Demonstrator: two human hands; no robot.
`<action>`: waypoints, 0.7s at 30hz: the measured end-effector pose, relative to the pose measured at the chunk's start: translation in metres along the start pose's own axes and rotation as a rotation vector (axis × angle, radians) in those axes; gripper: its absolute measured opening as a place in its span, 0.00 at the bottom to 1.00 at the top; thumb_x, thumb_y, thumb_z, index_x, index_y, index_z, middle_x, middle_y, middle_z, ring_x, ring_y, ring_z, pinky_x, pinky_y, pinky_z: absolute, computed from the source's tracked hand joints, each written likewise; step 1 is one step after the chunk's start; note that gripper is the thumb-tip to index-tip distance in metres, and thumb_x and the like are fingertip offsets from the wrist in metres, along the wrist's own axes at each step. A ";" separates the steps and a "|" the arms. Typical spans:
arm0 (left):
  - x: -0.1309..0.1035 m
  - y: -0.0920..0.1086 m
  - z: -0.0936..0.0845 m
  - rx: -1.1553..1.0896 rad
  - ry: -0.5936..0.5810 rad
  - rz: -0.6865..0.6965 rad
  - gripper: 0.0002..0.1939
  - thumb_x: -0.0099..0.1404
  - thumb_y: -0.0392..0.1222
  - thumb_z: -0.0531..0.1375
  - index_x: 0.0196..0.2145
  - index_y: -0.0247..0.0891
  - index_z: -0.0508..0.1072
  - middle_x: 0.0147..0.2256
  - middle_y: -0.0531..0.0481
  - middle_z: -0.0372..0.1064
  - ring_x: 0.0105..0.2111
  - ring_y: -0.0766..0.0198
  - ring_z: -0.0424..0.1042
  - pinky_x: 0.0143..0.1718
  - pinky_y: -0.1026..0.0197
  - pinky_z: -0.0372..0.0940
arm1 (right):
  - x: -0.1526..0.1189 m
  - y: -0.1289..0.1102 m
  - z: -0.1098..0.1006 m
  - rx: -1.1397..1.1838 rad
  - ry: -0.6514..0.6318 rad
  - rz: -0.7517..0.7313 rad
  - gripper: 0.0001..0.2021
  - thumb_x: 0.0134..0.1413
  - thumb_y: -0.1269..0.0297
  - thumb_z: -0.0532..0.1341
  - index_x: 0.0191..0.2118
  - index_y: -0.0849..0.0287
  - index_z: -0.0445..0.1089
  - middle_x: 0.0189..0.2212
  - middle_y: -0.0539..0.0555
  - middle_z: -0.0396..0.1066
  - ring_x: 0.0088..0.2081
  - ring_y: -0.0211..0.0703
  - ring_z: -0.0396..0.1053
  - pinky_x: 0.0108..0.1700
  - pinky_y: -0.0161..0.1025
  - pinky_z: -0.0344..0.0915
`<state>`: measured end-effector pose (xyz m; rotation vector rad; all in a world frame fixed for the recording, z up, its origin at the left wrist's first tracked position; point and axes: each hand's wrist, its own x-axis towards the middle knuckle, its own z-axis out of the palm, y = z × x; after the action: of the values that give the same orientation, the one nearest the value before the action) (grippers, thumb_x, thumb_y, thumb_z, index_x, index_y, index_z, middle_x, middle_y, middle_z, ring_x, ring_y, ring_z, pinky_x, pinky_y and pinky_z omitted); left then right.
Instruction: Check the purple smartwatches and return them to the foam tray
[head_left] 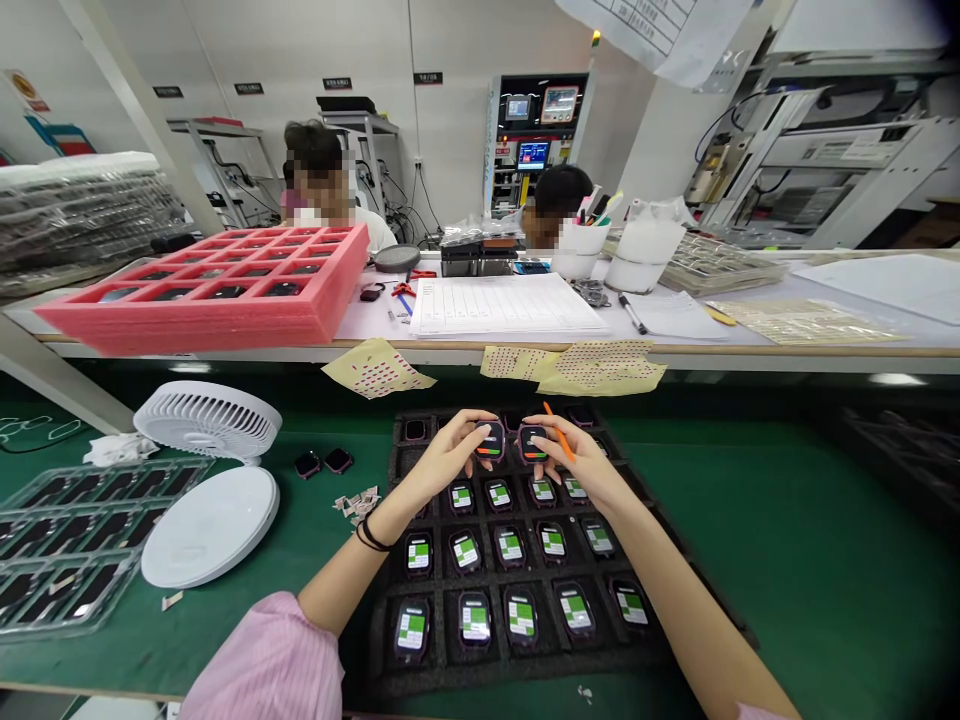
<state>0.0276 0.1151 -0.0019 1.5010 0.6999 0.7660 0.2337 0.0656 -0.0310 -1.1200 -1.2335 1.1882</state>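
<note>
My left hand (461, 445) grips a lit smartwatch body (490, 440) by its sides, thumb on its face. Close beside it, my right hand (574, 455) holds another smartwatch body (533, 444) with a dark, coloured screen. An orange stick-like tool (559, 432) is also tucked among the right fingers. Both hands are above the far part of a black foam tray (442, 590). In the tray's compartments lie several watch bodies (475, 618), most showing green and white screens. Some far compartments are covered by my hands.
Left of the tray are two dark watch bodies (338, 460), small pale pieces (358, 503), a white fan (210, 525) and a clear plastic tray (97, 620). The shelf (375, 352) ahead bears a pink foam tray (337, 300), papers (502, 305) and pen cups. Two people sit beyond.
</note>
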 end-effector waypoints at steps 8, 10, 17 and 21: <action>-0.003 0.001 0.000 0.011 -0.006 0.014 0.17 0.64 0.48 0.57 0.47 0.37 0.64 0.36 0.49 0.68 0.27 0.68 0.72 0.19 0.70 0.58 | -0.003 -0.005 0.002 0.018 0.009 -0.001 0.18 0.54 0.52 0.60 0.46 0.58 0.67 0.27 0.50 0.68 0.21 0.39 0.70 0.17 0.32 0.58; -0.002 0.001 0.000 -0.002 -0.003 0.008 0.18 0.65 0.50 0.56 0.47 0.37 0.65 0.35 0.49 0.67 0.26 0.68 0.72 0.19 0.70 0.58 | -0.004 -0.007 0.002 0.024 0.009 0.001 0.18 0.54 0.52 0.60 0.46 0.58 0.68 0.28 0.51 0.69 0.21 0.39 0.70 0.17 0.33 0.57; -0.005 0.005 -0.006 -0.277 -0.192 -0.042 0.31 0.55 0.40 0.67 0.56 0.41 0.63 0.41 0.46 0.69 0.33 0.66 0.71 0.27 0.67 0.61 | -0.007 -0.013 0.003 0.110 -0.007 0.032 0.16 0.55 0.56 0.60 0.47 0.58 0.68 0.25 0.50 0.68 0.21 0.39 0.70 0.17 0.32 0.56; -0.007 0.006 -0.008 -0.414 -0.264 -0.043 0.34 0.52 0.37 0.68 0.57 0.42 0.64 0.42 0.44 0.70 0.32 0.67 0.69 0.28 0.66 0.60 | -0.006 -0.013 0.002 0.161 -0.020 0.035 0.16 0.55 0.56 0.60 0.47 0.59 0.67 0.26 0.51 0.70 0.21 0.39 0.70 0.17 0.32 0.56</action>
<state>0.0171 0.1143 0.0042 1.1751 0.3470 0.6198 0.2323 0.0584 -0.0182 -1.0157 -1.1164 1.3044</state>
